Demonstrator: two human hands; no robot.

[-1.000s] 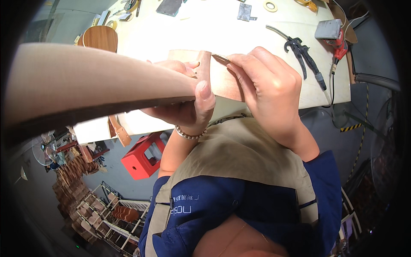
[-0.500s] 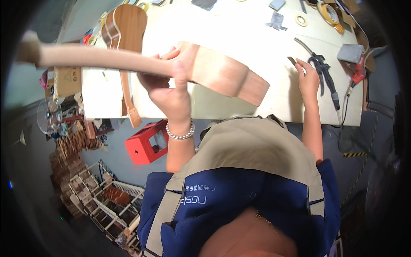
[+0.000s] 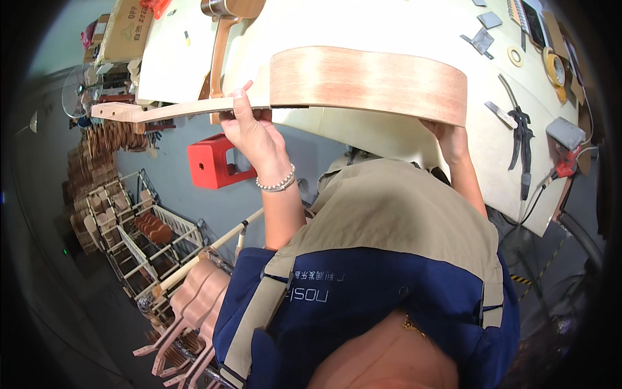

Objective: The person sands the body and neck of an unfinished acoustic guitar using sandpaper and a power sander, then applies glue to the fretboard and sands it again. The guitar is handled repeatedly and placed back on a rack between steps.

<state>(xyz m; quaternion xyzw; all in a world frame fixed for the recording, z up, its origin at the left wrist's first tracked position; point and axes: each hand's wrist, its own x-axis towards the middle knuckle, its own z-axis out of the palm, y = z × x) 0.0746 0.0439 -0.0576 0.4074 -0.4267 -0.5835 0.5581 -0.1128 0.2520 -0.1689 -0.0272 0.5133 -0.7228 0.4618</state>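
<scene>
An unfinished pale wooden ukulele lies sideways in the air over the bench, its body [image 3: 366, 84] at the right and its headstock [image 3: 113, 111] at the left. My left hand [image 3: 253, 136] is closed round the neck near the heel, thumb upward. My right hand [image 3: 451, 142] supports the body's lower right part from beneath, fingertips mostly hidden. A small flat blade tool [image 3: 500, 115] lies on the white bench [image 3: 168, 55], beside a black air gun [image 3: 521, 149].
A finished ukulele [image 3: 223, 26] and cardboard box [image 3: 123, 35] are at the back left. A red sander [image 3: 564, 159] and tape rolls [image 3: 554, 71] sit at the right. A red stool [image 3: 204, 162] stands below the bench; racks of ukulele bodies [image 3: 152, 227] fill the lower left.
The ukulele has swung round nearly level, body to the right. My right hand released the blade tool, now on the bench, and took hold of the body. My view has shifted too.
</scene>
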